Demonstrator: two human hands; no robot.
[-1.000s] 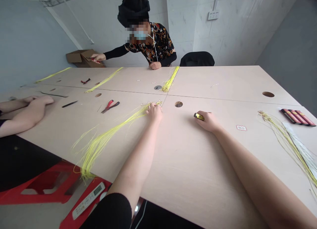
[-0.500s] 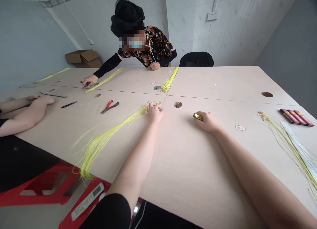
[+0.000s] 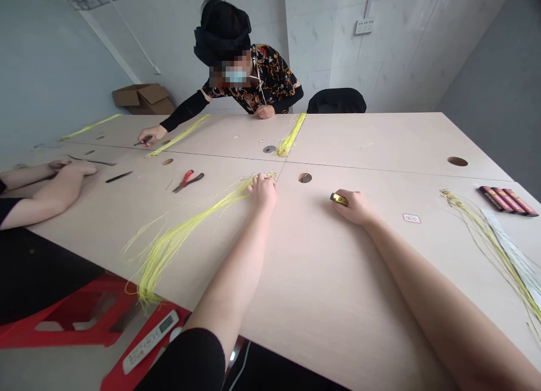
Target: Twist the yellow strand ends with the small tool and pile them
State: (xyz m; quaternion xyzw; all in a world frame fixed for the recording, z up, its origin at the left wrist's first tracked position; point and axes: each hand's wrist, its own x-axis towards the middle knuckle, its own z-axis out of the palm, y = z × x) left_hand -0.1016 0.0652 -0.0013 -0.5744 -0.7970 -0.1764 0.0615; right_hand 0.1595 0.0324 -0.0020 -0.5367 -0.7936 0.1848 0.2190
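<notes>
My left hand [image 3: 262, 192] rests at the far end of a long bundle of yellow strands [image 3: 190, 222], its bent fingers closed on the strands there. Small gold-coloured pieces [image 3: 270, 176] show just beyond its fingertips; the fingertips themselves are partly hidden. The loose end of the bundle fans out and hangs over the table's near edge. My right hand [image 3: 355, 207] lies on the table to the right, closed around a small black-and-yellow object [image 3: 339, 199]. Only one end of that object sticks out, so its kind cannot be made out.
Red-and-black-handled pliers [image 3: 188, 181] and a dark thin tool [image 3: 119, 176] lie left. Across the table [image 3: 313, 278], a co-worker's hand [image 3: 153, 135] holds a tool near another yellow bundle [image 3: 177, 136]. Further right are more strands [image 3: 482, 227] and several red-and-black sticks [image 3: 509, 200].
The co-worker's hand opposite has shifted slightly left and its tool has turned. The whole view has moved a little. My own hands stay almost in place.
</notes>
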